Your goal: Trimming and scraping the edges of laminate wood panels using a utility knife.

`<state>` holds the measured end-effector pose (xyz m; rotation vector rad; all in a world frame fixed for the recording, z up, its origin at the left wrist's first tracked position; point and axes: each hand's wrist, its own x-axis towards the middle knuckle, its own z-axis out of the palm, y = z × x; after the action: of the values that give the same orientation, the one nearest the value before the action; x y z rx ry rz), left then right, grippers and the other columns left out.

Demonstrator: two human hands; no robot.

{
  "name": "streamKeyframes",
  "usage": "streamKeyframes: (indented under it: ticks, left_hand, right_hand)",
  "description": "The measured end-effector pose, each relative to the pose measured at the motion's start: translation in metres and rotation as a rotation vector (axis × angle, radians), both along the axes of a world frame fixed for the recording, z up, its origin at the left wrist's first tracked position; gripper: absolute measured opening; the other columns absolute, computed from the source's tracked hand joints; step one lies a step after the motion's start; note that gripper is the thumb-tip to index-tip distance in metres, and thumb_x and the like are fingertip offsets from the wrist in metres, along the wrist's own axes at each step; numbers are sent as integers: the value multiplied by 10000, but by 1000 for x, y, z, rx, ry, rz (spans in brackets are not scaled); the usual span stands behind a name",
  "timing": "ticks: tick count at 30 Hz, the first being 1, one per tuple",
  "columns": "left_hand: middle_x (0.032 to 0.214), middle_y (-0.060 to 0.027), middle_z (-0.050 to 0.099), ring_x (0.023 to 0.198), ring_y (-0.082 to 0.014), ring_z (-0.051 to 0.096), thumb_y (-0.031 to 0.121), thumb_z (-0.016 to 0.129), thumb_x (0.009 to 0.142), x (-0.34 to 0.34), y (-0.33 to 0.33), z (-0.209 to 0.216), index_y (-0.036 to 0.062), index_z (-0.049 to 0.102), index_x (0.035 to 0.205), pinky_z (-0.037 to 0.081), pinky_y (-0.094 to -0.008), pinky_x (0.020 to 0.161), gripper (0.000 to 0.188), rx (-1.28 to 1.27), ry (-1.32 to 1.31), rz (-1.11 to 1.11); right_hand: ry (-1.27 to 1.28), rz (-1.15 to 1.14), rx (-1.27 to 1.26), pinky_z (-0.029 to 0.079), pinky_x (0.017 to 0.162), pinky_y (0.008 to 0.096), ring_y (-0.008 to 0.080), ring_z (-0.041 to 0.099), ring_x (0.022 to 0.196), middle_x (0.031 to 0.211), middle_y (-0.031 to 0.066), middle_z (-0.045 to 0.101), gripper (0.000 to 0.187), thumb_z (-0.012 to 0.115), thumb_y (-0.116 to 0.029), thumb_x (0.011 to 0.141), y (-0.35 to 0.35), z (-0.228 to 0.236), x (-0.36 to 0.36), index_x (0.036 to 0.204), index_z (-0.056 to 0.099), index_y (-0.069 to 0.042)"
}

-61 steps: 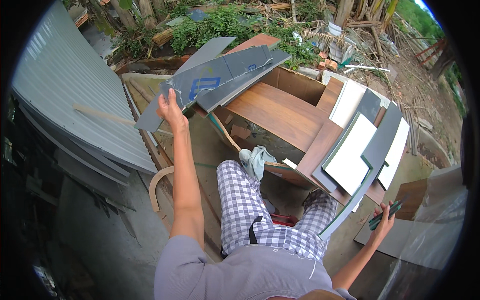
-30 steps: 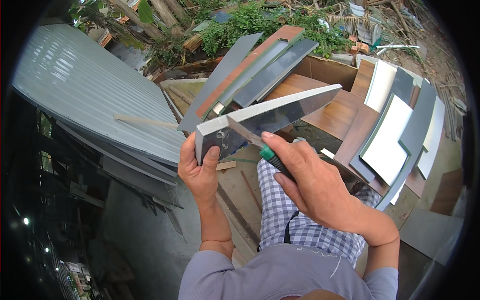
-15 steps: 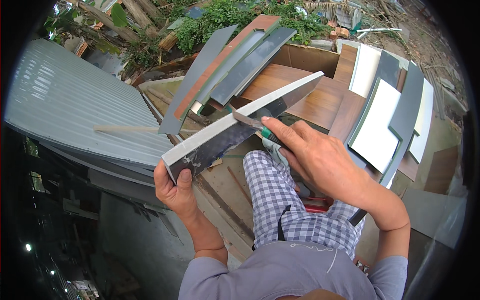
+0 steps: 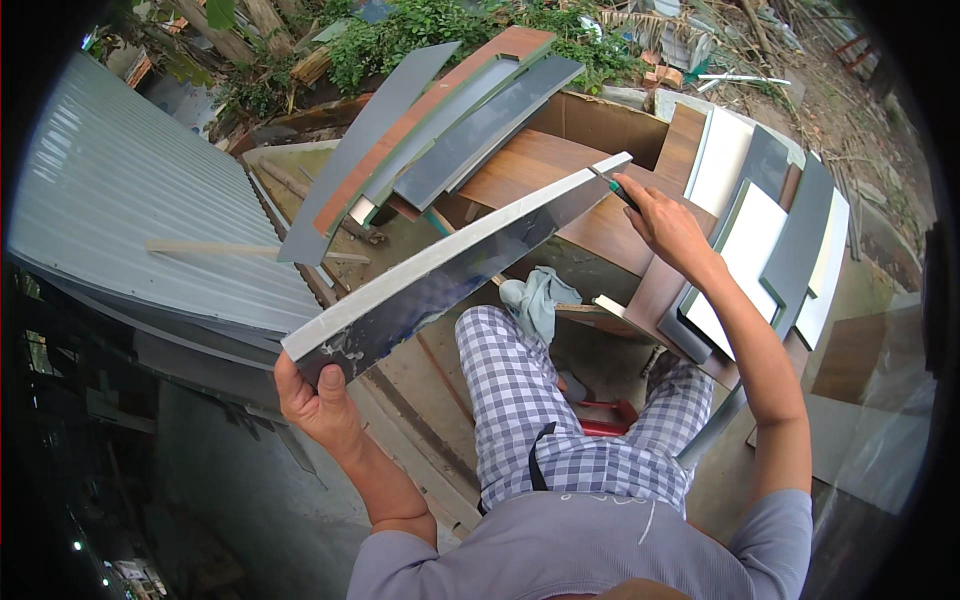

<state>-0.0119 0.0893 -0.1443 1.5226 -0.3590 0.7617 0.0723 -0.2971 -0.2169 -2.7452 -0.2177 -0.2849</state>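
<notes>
My left hand (image 4: 325, 412) grips the near end of a long narrow board (image 4: 440, 285), thumb on its dark face and fingers beneath. The board slants up and away to the right. Its long edge is whitish, and its dark face carries pale smears. In my right hand (image 4: 672, 225) is a putty knife (image 4: 624, 193) with a green and black handle. Its blade rests on the board's whitish edge, close to the far end. A grey-green rag (image 4: 535, 303) lies by my left knee, below the board.
Grey and brown panels (image 4: 485, 135) lean in a stack ahead. White and dark panels (image 4: 742, 260) lie piled at the right, beside a brown wood-grain panel (image 4: 535, 165). Corrugated metal sheeting (image 4: 150, 200) slopes at the left. Green plants (image 4: 380, 55) grow beyond.
My right hand has slid the putty knife along the board's edge from its middle to the far end. The rag shows more fully now. The view has shifted slightly.
</notes>
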Motion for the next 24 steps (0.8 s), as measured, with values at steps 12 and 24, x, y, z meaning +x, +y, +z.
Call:
streamKeyframes:
  ticks: [12,24]
  left_hand:
    - [988,-83,600,905,-143,560,203,702,780,3,14,-5,-36,535,1082,418,-270,846,420,-84,91,42]
    - [976,-112,609,850,-112,583,70,539,870,28,-15,102,-56,449,1174,463,-218,749,342,107,134,49]
  right_hand:
    - [60,-290,22,476,665,467,378,610,764,776,233,614,426,472,-243,876,-95,-91,69,1265,385,-94]
    - [257,-195,849,425,502,244,93,470,618,833,53,520,498,433,-305,919,-12,6,13,1343,326,-66]
